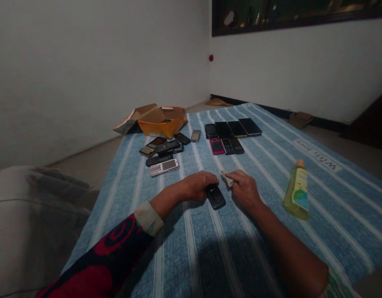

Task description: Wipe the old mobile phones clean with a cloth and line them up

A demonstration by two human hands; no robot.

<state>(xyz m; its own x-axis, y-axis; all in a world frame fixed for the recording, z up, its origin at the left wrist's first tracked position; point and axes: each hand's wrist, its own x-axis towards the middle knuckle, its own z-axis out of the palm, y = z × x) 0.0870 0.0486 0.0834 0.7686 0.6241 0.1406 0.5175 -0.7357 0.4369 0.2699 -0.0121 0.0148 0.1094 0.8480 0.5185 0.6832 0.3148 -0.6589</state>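
My left hand (198,186) is closed around the upper end of a black phone (216,198) over the middle of the striped cloth. Just right of that phone, my right hand (245,190) pinches a small pale cloth (227,180). Left of my hands lies a loose pile of old phones, with a white and pink phone (164,167) nearest me. Farther back, several phones are set out in two rows, among them a pink phone (217,146) and a large black phone (250,127).
An open orange box (162,127) stands at the table's far left edge. A bottle of yellow-green liquid (298,192) stands to the right. Blue striped cloth (265,178) covers the table. A plastic-covered object (29,223) is at the left.
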